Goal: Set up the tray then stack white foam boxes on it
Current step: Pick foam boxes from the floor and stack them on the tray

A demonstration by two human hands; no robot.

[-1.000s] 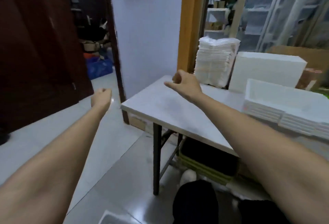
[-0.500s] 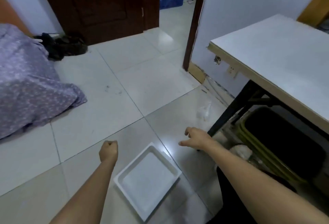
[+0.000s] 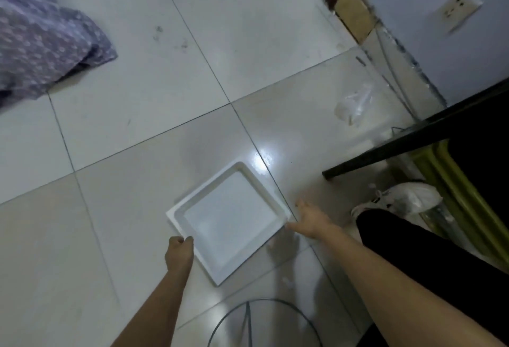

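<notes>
A shallow white square tray point(image 3: 231, 222) lies flat on the tiled floor, turned like a diamond. My left hand point(image 3: 179, 250) is curled into a fist right against the tray's left rim; nothing shows inside the fingers. My right hand point(image 3: 309, 221) is spread with straight fingers at the tray's right corner, the thumb reaching toward the rim. No white foam boxes are in view.
A purple patterned cloth point(image 3: 41, 43) lies at the upper left. A black table leg point(image 3: 399, 148) slants in at right, with a yellow-green crate point(image 3: 454, 181) and a white bag point(image 3: 410, 197) under it. A crumpled plastic bag point(image 3: 355, 106) and a thin wire ring point(image 3: 264, 319) lie on the floor.
The view swung from the table and foam boxes down to the floor. Both hands dropped to the tray, the left fist to its left rim and the right hand to its right corner.
</notes>
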